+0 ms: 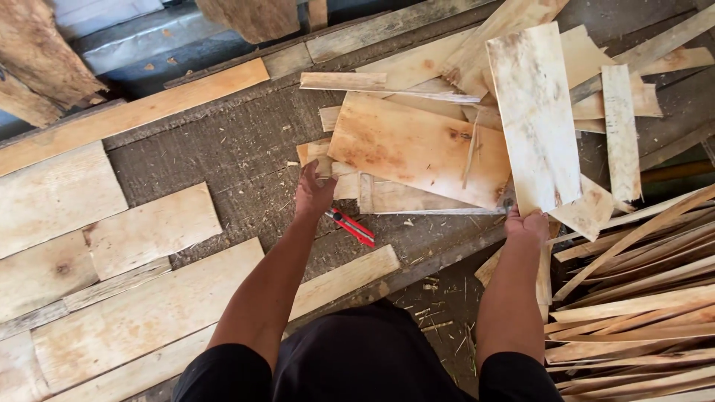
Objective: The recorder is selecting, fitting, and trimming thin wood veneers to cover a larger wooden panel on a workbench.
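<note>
My left hand (pixel 313 192) grips a red utility knife (pixel 353 226) by its handle, the blade end pointing down-right, and its fingers reach toward the edge of a small veneer piece (pixel 316 155). My right hand (pixel 526 223) holds the near end of a long pale veneer sheet (pixel 533 112), lifted above the pile. A wide brownish veneer sheet (pixel 417 149) lies flat between the two hands on the dark work surface (pixel 238 156).
Flat veneer sheets (pixel 112 298) are laid side by side at the left. A heap of narrow strips (pixel 640 298) fills the right side. More loose sheets (pixel 618 126) lie at the back right, and a long board (pixel 134 112) runs along the far edge.
</note>
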